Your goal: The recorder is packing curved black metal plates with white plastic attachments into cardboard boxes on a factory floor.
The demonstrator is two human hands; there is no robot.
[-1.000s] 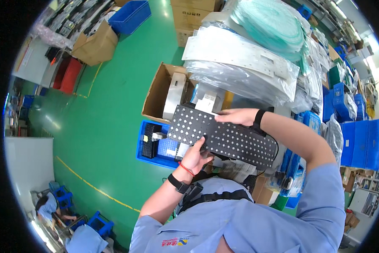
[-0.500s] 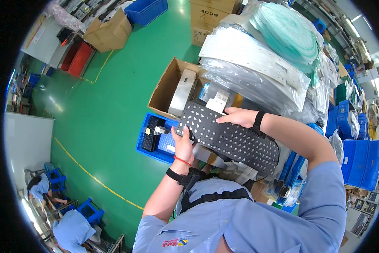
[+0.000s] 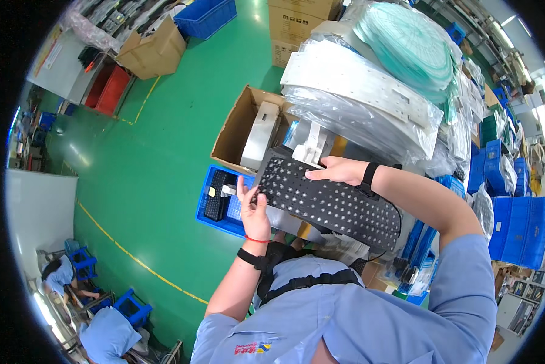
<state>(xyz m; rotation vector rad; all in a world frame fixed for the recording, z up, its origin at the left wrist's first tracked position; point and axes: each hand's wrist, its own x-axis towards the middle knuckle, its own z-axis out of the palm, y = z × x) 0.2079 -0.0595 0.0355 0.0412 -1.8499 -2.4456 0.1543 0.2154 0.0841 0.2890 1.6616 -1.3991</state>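
Note:
I hold a long black panel (image 3: 333,203) dotted with rows of small clear, silvery bumps, slanting across in front of my body. My right hand (image 3: 342,170) grips its far edge, with the thumb laid over the top face. At the panel's left end, my left hand (image 3: 255,212) has the thumb over the near corner and the fingertips showing beyond the edge. A white piece (image 3: 309,150) of folded look stands at the far edge beside my right hand; how it is attached is unclear. A thin dark cable (image 3: 400,218) curves round the panel's right end.
Beyond my left hand are a blue bin (image 3: 203,216) with black panels in it and an open cardboard box (image 3: 228,136). White curved sheets (image 3: 351,76) and green round mesh pieces (image 3: 409,48) in plastic pile up at the far right. Coworkers (image 3: 105,333) sit at lower left.
My left hand has shifted slightly left along the panel's end, its fingers lifting into fuller view. The panel has tilted a little, showing its left side. The white piece has turned.

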